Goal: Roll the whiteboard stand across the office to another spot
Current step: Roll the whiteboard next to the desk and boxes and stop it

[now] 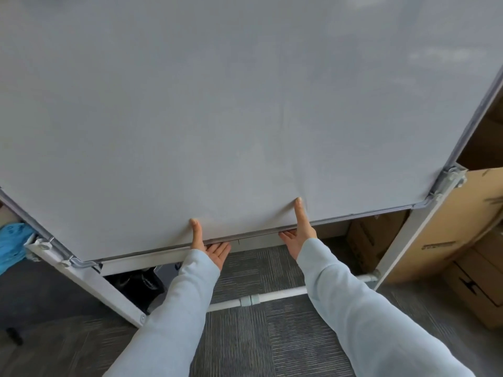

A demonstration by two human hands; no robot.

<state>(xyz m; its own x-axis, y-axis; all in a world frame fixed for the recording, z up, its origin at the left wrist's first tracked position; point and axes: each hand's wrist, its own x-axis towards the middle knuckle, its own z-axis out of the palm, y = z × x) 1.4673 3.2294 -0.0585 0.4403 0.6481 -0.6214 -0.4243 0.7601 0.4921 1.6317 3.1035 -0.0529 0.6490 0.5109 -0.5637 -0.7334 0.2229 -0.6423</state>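
The whiteboard stand (245,104) fills most of the view, its blank white panel facing me in a grey metal frame. My left hand (208,246) grips the panel's bottom edge left of centre, thumb on the front face and fingers curled under the rim. My right hand (298,235) holds the same edge a little to the right, thumb pressed up against the board, fingers hidden behind the rim. White legs run down at both sides, joined by a low white crossbar (250,299). The casters are out of sight.
Brown cardboard boxes (462,240) are stacked close at the right, beside and behind the right leg. A black bag (136,284) lies behind the left leg, and something blue (13,243) sits at the far left. Grey striped carpet (245,344) covers the floor.
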